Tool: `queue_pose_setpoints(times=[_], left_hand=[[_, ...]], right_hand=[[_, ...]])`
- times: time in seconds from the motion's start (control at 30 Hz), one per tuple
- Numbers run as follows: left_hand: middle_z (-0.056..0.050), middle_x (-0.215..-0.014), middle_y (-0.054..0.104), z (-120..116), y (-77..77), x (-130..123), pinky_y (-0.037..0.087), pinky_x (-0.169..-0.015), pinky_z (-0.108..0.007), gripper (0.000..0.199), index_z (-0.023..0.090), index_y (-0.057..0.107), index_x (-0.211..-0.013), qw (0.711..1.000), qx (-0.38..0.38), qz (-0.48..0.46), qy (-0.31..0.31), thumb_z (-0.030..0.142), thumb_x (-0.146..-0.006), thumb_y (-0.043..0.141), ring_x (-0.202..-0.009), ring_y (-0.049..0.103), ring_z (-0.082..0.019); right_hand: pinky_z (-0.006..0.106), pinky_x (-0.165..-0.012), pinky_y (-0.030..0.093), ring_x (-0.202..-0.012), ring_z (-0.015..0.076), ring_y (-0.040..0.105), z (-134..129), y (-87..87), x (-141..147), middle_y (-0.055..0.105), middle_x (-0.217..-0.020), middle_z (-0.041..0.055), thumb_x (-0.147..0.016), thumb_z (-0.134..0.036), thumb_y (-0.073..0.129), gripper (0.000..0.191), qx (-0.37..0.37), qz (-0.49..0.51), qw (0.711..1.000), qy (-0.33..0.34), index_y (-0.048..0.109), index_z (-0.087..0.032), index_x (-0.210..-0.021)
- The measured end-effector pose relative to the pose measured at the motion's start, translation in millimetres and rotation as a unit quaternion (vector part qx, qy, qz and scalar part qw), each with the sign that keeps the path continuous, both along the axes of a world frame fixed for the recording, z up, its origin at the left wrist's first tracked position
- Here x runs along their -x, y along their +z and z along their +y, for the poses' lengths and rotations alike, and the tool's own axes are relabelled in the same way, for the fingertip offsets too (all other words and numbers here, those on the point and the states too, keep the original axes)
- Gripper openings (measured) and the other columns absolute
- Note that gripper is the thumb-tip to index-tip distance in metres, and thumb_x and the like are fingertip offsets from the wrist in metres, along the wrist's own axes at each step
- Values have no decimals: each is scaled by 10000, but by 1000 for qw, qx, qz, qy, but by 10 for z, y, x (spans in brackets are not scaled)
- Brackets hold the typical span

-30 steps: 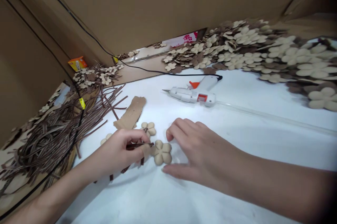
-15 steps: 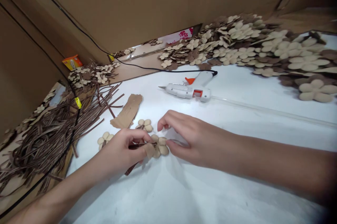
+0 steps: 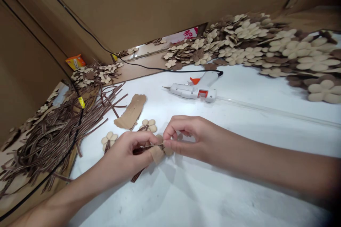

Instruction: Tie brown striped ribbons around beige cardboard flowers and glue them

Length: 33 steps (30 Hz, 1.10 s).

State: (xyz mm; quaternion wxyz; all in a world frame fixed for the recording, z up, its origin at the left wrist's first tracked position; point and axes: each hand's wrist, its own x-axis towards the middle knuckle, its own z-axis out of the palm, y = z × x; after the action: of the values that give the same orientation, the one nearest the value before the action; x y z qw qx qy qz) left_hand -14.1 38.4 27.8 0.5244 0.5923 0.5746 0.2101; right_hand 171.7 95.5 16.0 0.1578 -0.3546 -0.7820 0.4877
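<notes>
My left hand [image 3: 133, 152] is closed on a dark brown plaid ribbon [image 3: 137, 176], and a tan covering shows on its thumb tip. A beige flower [image 3: 168, 150] lies at its fingertips, partly hidden by both hands. My right hand [image 3: 191, 136] pinches at the flower's centre, where the ribbon end meets it, thumb and forefinger together. Two beige flowers with ribbon lie close by, one [image 3: 109, 139] left of my left hand and one [image 3: 149, 125] behind it. A tan scrap [image 3: 131, 112] rests beyond them.
A white glue gun [image 3: 193, 91] with a clear glue stick lies behind my hands. Heaped flowers [image 3: 247, 47] line the back right. Many brown ribbons [image 3: 50, 141] are piled at left, crossed by a black cable [image 3: 73, 138]. An orange packet [image 3: 76, 62] sits at the back left.
My right thumb and forefinger have closed together over the flower's centre; they were apart before. My left hand stays on the ribbon. The whole view has shifted slightly.
</notes>
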Motion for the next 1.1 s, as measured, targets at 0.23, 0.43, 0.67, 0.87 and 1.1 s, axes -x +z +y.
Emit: queue_pose_setpoints(times=[0.23, 0.43, 0.67, 0.87, 1.1], left_hand=[[36, -540, 521, 25, 27, 10, 230, -290, -149, 240, 177, 625, -733, 999, 31, -28, 21, 393, -807, 554, -312, 329, -32], [-45, -688, 694, 71, 86, 44, 197, -291, -166, 350, 155, 651, -740, 996, 80, -26, 29, 436, -851, 475, -276, 327, -19], [-15, -749, 693, 91, 16, 17, 141, -325, -188, 295, 155, 739, -766, 996, 78, -41, 33, 379, -826, 556, -323, 201, 12], [52, -367, 383, 54, -5, 20, 158, -357, -194, 321, 159, 752, -726, 996, 74, -26, 52, 404, -812, 561, -352, 208, -38], [68, -378, 406, 51, -53, 15, 137, -352, -199, 271, 162, 725, -706, 997, 35, -2, 73, 358, -800, 563, -325, 139, -21]], right_hand=[[261, -600, 361, -662, 126, 478, 23, 28, -8, 563, -795, -11, -804, -288, 546, 128, 37, 5, 999, -3, 626, -231, -722], [260, -595, 352, -638, 117, 459, 47, 29, 4, 561, -795, -7, -817, -309, 539, 149, 41, -1, 999, -1, 620, -214, -736], [242, -565, 329, -644, 110, 444, 62, -41, -3, 561, -805, -14, -824, -328, 522, 164, 21, 8, 1000, 6, 614, -216, -747], [242, -555, 314, -617, 104, 413, 45, -32, 16, 558, -783, -20, -808, -340, 537, 162, 34, 0, 999, -25, 617, -216, -742], [235, -555, 323, -623, 102, 405, 42, 1, 35, 548, -792, -24, -786, -289, 554, 115, 14, -9, 999, -43, 613, -212, -726]])
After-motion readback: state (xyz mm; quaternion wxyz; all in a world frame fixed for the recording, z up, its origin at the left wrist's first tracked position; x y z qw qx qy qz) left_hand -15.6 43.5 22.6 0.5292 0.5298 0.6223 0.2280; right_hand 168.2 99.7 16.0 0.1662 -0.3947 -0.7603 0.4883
